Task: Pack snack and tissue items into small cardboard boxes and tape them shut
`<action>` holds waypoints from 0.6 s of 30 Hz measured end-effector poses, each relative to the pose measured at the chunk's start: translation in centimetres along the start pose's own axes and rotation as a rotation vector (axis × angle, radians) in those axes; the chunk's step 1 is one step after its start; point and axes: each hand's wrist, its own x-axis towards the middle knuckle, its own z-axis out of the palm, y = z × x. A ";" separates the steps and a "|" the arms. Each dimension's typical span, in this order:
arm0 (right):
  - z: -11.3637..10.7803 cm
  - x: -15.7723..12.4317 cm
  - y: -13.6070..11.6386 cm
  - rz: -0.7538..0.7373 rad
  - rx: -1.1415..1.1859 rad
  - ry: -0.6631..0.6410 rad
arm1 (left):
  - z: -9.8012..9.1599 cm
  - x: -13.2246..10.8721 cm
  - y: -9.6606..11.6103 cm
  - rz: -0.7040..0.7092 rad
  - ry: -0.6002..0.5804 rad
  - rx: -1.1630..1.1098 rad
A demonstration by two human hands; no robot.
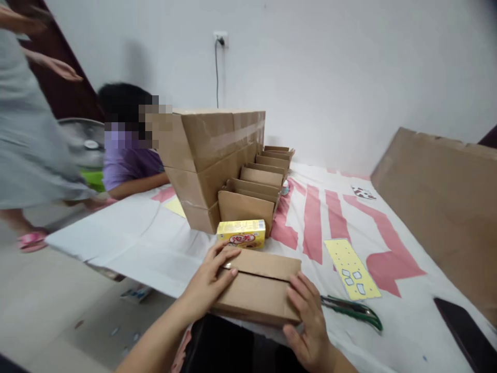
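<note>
A small cardboard box [258,295] lies at the table's near edge, its two top flaps folded in with a dark narrow gap between them. My left hand [213,277] grips its left end, thumb on the top near the gap. At the right end, my right hand [308,321] holds the box with fingers along the side and top corner. Just behind it stands a yellow printed carton [248,235]. To the right of my right hand lies a green utility knife [351,311].
A tall cardboard structure [209,145] and a row of open cardboard boxes [248,207] stand behind. A yellow paper piece [351,269], a black phone [464,331] and a large cardboard sheet [438,207] are to the right. Two other people are at the left, one in a purple shirt [128,160].
</note>
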 end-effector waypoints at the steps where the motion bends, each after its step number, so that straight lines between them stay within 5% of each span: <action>1: -0.6 0.2 0.1 -0.002 -0.034 -0.024 | 0.8 0.2 0.3 -0.011 -0.011 -0.074; 9: -4.5 0.4 2.0 -0.058 -0.157 -0.164 | 2.8 0.8 -0.8 -0.034 -0.101 -0.390; 14: -6.4 -1.9 6.0 0.235 -0.246 0.006 | 2.6 0.4 -1.1 -0.065 -0.144 -0.421; 18: -6.9 -5.3 10.6 0.290 -0.450 -0.251 | 2.9 0.5 -1.3 -0.037 -0.166 -0.479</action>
